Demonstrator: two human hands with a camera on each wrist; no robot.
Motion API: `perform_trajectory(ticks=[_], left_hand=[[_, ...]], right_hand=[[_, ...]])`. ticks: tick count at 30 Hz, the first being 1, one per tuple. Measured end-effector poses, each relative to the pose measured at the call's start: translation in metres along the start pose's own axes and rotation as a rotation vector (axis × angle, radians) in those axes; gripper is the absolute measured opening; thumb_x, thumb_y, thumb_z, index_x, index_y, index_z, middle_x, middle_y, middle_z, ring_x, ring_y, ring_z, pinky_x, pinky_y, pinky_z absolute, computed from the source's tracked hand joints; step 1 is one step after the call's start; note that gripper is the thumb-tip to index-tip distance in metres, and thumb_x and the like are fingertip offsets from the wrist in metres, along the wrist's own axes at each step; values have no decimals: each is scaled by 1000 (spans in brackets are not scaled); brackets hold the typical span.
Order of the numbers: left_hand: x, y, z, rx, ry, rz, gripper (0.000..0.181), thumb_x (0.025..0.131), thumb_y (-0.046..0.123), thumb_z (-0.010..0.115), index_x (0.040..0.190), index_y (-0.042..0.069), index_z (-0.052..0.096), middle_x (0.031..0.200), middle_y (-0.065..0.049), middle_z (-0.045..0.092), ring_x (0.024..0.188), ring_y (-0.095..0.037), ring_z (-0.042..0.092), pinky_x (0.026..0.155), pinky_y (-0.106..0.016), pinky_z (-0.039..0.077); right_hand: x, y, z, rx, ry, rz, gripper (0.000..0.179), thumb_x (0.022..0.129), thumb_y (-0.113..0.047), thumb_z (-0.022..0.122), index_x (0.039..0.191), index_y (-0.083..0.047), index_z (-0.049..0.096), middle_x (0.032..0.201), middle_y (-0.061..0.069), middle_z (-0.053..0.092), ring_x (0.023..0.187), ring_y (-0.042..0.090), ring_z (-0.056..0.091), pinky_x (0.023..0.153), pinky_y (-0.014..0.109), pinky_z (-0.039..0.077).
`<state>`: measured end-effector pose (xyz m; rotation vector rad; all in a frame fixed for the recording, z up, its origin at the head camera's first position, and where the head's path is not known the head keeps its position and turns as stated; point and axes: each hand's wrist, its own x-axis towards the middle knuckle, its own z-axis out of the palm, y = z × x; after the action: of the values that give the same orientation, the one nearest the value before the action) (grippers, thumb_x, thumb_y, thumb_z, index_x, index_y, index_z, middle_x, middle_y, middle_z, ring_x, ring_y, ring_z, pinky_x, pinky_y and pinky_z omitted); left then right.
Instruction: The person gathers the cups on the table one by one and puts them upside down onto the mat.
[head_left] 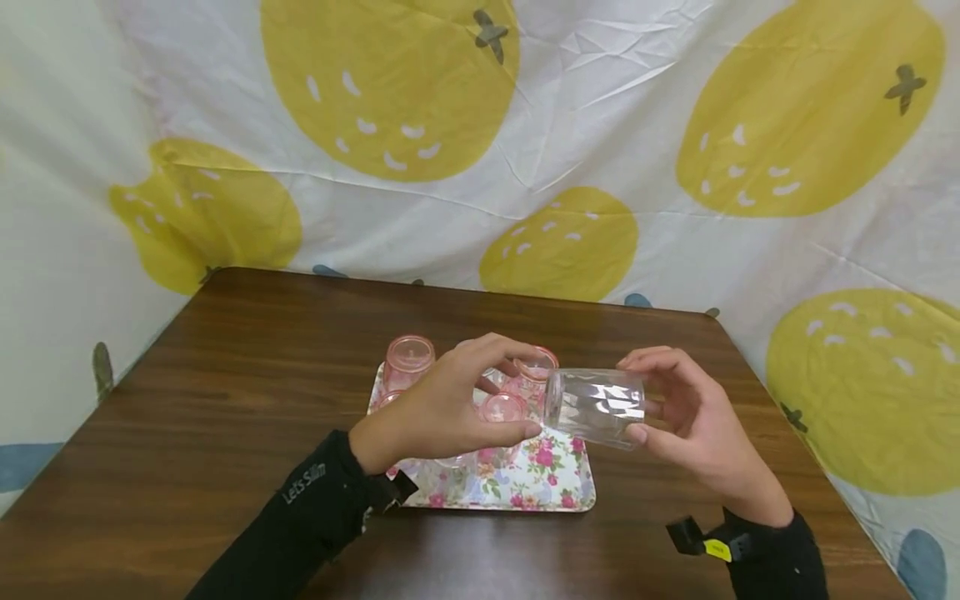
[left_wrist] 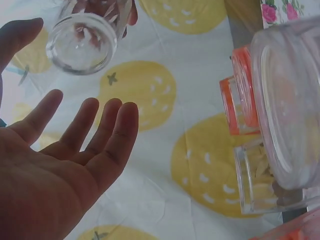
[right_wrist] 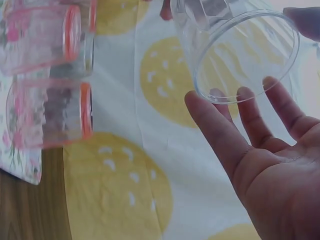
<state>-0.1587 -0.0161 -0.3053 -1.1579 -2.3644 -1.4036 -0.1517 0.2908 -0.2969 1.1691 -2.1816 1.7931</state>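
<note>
My right hand (head_left: 701,421) holds a clear drinking glass (head_left: 596,407) on its side above the tray, thumb and fingertips at its open rim. In the right wrist view the wide mouth of the glass (right_wrist: 242,60) faces the palm. My left hand (head_left: 450,404) hovers at the other end, fingers spread and thumb apart. The left wrist view shows the thick base of the glass (left_wrist: 82,45) standing off from those fingertips. Beneath the hands lies a floral tray (head_left: 558,479) bearing several glasses, some pink-tinted (head_left: 504,407); the left hand and forearm hide part of them.
A pink-tinted glass (head_left: 410,358) stands at the tray's back left corner, another (head_left: 537,363) at the back right. The dark wooden table (head_left: 262,375) extends around the tray. A lemon-print cloth (head_left: 420,208) hangs behind and along the sides.
</note>
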Motion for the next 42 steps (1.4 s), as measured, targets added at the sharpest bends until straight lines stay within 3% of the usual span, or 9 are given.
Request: perform_trajectory(ticks=[4,9,16,20,26,30,36,42], left_hand=[[0,1,2,-66,-12,-18,64,80,25,87,136,29,58,126,9,62,107,-14,64,84,-30,60],[0,2,3,-140,-14,-3,60,81,21,86,135,20,60,123,4,66,98,-12,69,81,-28,61],[4,3,-1,-154,20,22,49,82,19,85,126,17,65,114,1,68,93,-12,69,79,-26,61],[7,5,-4,-136,22,8,48,82,21,84,126,19,66,111,4,66,94,-13,67,79,-25,61],[13,7,-7,-23,21,46,50,81,23,85,127,19,66,109,6,66,92,-12,61,76,-24,58],[15,6,-5,87,31,107,50,80,24,85,126,17,68,111,6,66,92,-9,59,74,-25,55],[15,7,3,248,16,149,48,80,26,82,126,17,70,116,5,66,101,-8,64,82,-24,54],[26,9,11,446,-102,138,49,80,33,81,126,19,70,118,4,66,102,-13,64,84,-28,55]], right_hand=[[7,0,10,13,-11,-33,55,74,25,65,125,13,49,129,20,52,115,21,60,86,30,60],[10,0,18,49,-26,-68,55,74,25,64,125,14,48,130,22,51,118,23,58,88,31,60],[13,-2,17,54,-26,-43,56,74,24,65,126,14,46,133,22,50,124,24,56,95,32,58],[15,-5,12,73,-12,-35,55,80,21,62,131,15,42,136,20,51,126,27,57,101,32,55],[20,-11,1,92,72,-112,42,95,12,52,133,21,39,134,19,55,123,28,60,104,32,53],[20,-13,-4,37,132,-134,39,93,15,48,131,22,41,132,21,55,122,27,60,103,29,52],[19,-12,-6,-101,172,-87,45,87,20,52,131,17,46,131,19,54,123,24,58,104,23,50],[17,-9,-7,-204,178,-68,44,87,18,57,130,14,50,129,20,54,121,24,57,103,21,49]])
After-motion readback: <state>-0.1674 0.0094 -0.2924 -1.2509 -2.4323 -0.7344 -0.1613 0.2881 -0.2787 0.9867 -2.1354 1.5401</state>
